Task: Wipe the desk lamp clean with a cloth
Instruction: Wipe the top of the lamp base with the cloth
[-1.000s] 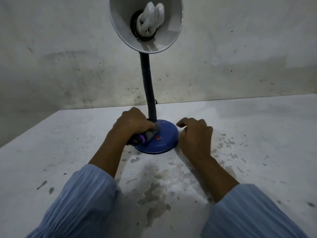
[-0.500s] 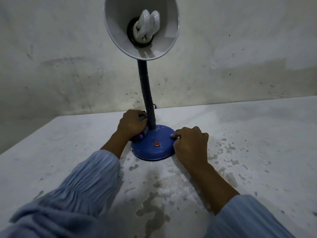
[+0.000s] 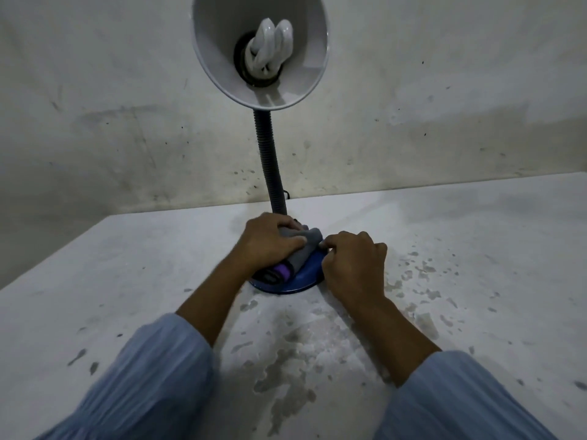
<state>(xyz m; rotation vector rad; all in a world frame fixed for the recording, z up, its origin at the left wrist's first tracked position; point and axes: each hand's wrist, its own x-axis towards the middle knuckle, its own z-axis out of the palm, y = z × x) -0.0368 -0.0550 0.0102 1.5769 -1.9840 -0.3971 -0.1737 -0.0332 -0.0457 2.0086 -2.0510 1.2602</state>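
Note:
The desk lamp stands at the back middle of the table, with a round blue base point(image 3: 301, 279), a dark ribbed gooseneck point(image 3: 269, 160) and a white shade point(image 3: 260, 49) with a spiral bulb facing me. My left hand point(image 3: 266, 244) presses a rolled grey cloth point(image 3: 303, 252) with a purple edge onto the top of the base. My right hand point(image 3: 352, 265) rests curled on the base's right rim, holding it in place.
The white tabletop point(image 3: 127, 281) is stained and chipped, with dark patches in front of the lamp. A stained wall point(image 3: 127, 122) rises right behind the lamp. The table's left edge runs diagonally at the far left.
My left hand has carried the cloth from the left side of the gooseneck across onto the front top of the base, covering the red switch. My right hand stays on the rim.

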